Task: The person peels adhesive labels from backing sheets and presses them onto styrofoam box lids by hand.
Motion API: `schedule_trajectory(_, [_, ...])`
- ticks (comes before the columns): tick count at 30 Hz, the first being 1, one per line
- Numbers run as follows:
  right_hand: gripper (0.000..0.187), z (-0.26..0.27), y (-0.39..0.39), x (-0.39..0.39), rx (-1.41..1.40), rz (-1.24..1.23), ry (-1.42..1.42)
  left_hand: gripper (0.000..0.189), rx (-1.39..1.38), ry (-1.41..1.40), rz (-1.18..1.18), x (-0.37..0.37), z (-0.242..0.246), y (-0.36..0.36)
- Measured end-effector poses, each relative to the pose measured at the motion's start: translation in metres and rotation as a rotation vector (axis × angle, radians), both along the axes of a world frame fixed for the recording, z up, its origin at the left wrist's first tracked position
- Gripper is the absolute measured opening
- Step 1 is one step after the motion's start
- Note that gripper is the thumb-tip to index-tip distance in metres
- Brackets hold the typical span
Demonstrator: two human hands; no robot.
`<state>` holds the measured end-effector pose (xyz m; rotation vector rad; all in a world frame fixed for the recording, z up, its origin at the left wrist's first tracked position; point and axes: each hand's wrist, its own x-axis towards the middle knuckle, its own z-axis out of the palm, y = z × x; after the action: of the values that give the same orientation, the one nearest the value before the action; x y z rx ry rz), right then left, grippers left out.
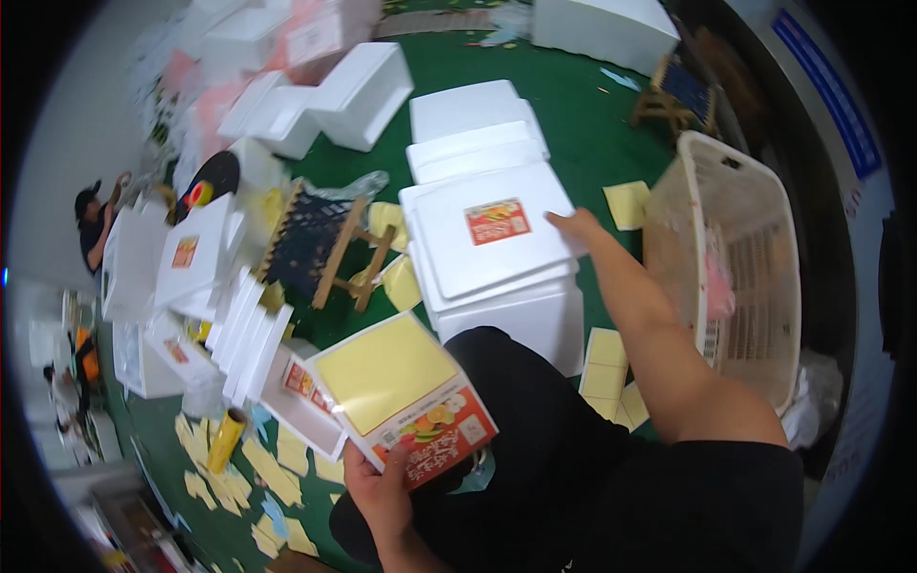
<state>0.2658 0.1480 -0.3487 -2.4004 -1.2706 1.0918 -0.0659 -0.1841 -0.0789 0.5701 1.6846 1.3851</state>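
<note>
My left hand [383,487] holds a sheet of printed stickers [433,433], thumb on top. The sheet's upper part is bare yellow backing; a red label with fruit pictures remains along its lower edge. In front of me a stack of white foam lids [444,150] rests on a white foam box [530,326]. The top foam lid [458,265] bears a red fruit label [499,220]. My right hand [579,225] grips this lid at its right edge, with a digit on its upper face and the other fingers partly hidden.
A wooden folding stool [311,247] and more labelled foam boxes [193,261] stand left. A white plastic basket [759,286] is at right. Yellow backing papers [272,473] and a yellow tape roll [226,440] lie on the green floor. A person [93,229] is at far left.
</note>
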Motion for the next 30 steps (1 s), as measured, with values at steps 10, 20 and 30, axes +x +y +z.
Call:
schedule_trajectory(10, [0.074,0.153,-0.007,-0.111,0.419,0.159,0.874,0.03,0.172,0.044,-0.639,-0.011,0.011,-0.026])
schedule_trajectory(20, [0.051,0.241,-0.028,-0.392,0.225,0.416,1.364,0.049,0.321,-0.19,0.025,-0.014,0.006,-0.039])
schedule_trajectory(30, [0.068,0.236,-0.212,-0.218,0.093,0.552,1.403,0.049,0.375,-0.062,0.088,-0.013,0.01,0.005])
